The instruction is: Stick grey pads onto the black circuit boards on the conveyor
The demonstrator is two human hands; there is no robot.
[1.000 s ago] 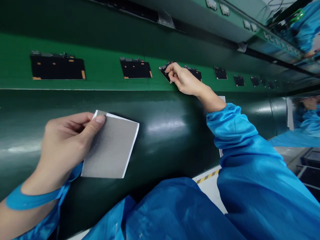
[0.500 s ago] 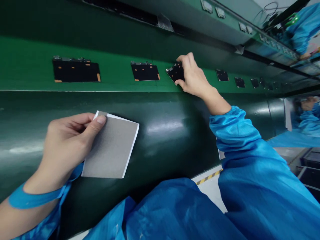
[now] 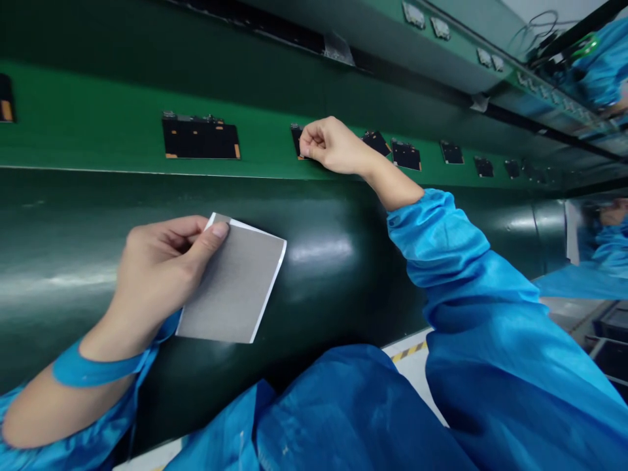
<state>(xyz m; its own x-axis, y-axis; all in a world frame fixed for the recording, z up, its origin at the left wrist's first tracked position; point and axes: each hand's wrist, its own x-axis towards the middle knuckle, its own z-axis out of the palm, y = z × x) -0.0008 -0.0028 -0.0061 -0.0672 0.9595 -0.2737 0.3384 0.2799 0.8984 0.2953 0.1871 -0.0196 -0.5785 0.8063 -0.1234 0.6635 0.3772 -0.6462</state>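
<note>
My left hand [image 3: 159, 271] pinches a grey square sheet with a white backing [image 3: 234, 288] by its upper left corner, thumb on top, in front of the dark green curved guard. My right hand [image 3: 330, 144] reaches up to the bright green conveyor belt [image 3: 98, 127]. Its fingers are curled over a small black board [image 3: 297, 140], which shows only at its left edge. Another black board [image 3: 201, 137] lies on the belt to the left, and two more [image 3: 405, 156] lie just right of my wrist.
Several more black boards [image 3: 483, 167] run along the belt toward the far right. An upper shelf carries small grey parts [image 3: 422, 14]. Another person's blue sleeves [image 3: 606, 62] show at the right edge. Yellow-black floor tape [image 3: 409, 350] lies below the guard.
My right hand let go of the tilted board and moved left onto the neighbouring one. The view shifted left, so the boards appear further right. My left hand keeps the grey sheet.
</note>
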